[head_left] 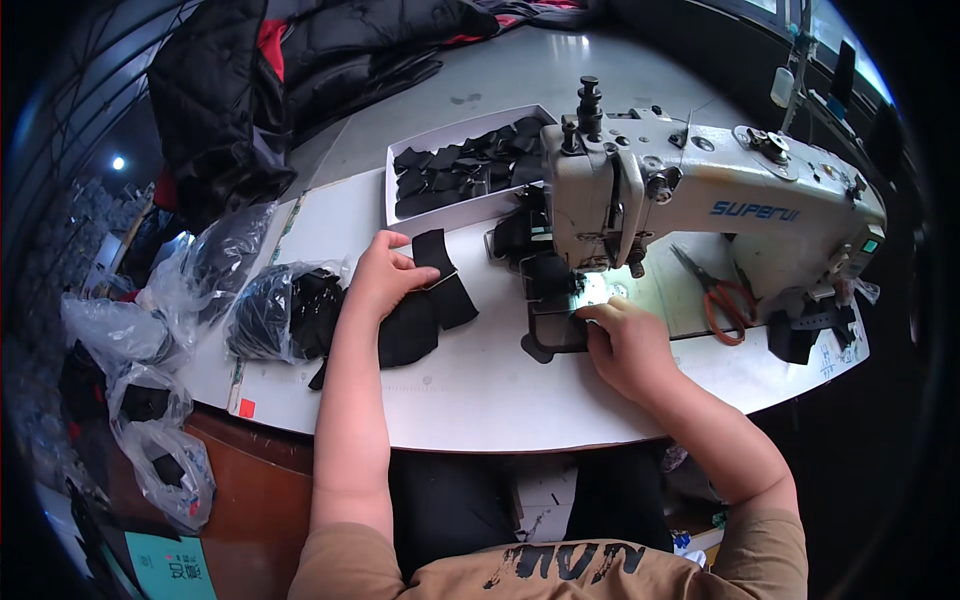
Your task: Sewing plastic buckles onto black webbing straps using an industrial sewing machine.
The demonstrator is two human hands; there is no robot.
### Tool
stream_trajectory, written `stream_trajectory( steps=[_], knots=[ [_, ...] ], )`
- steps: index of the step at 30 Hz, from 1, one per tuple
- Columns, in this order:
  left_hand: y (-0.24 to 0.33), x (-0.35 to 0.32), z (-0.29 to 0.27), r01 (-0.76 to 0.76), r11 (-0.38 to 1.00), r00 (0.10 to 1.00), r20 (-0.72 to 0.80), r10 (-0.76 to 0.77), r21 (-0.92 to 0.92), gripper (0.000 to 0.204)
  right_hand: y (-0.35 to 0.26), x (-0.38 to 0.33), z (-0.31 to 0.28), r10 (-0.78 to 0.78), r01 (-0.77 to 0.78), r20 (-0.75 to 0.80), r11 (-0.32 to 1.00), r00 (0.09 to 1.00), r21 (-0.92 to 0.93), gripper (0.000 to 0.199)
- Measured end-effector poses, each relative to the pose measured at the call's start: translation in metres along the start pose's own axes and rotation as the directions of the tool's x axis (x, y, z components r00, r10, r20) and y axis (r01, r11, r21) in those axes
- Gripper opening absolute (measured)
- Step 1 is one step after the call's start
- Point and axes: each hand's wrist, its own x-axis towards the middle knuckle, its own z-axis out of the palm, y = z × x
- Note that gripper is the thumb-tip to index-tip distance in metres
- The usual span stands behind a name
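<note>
My left hand (385, 277) pinches a black fabric strap piece (432, 252) between thumb and fingers; a thin metal bar or ring edge shows across it. Below it, more black fabric pieces (408, 333) lie on the white table. My right hand (632, 343) is closed at the lit needle area of a white sewing machine (600, 200), fingertips pressed together at the bed's edge. Whatever they grip there is hidden. Left of the needle, black strap pieces with metal buckles (548, 275) sit by the presser foot.
Behind my left hand stands a white box (455, 217) full of black strap pieces. Orange-handled scissors (728, 305) lie under the machine arm. Clear plastic bags (262, 318) of black pieces crowd the left side. Black quilted fabric (215, 110) is heaped at the back left.
</note>
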Motion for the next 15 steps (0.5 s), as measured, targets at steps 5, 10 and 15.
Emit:
stream_trajectory(
  steps=[5,10,15],
  knots=[
    [0.001,0.0,0.004,-0.079,0.978,0.997,0.029,0.075,0.191,0.053,-0.002,0.002,-0.001,0.006,-0.006,0.004,1.0,1.0,0.002,0.021],
    [0.015,-0.004,0.008,-0.048,0.935,0.995,0.097,0.014,0.353,0.032,-0.001,0.001,0.0,-0.013,0.013,-0.013,1.0,1.0,-0.008,0.021],
    [0.025,-0.013,0.011,-0.092,0.892,0.994,0.093,0.056,0.443,0.027,-0.001,-0.001,0.0,-0.015,0.015,-0.016,1.0,1.0,0.026,0.021]
  ],
)
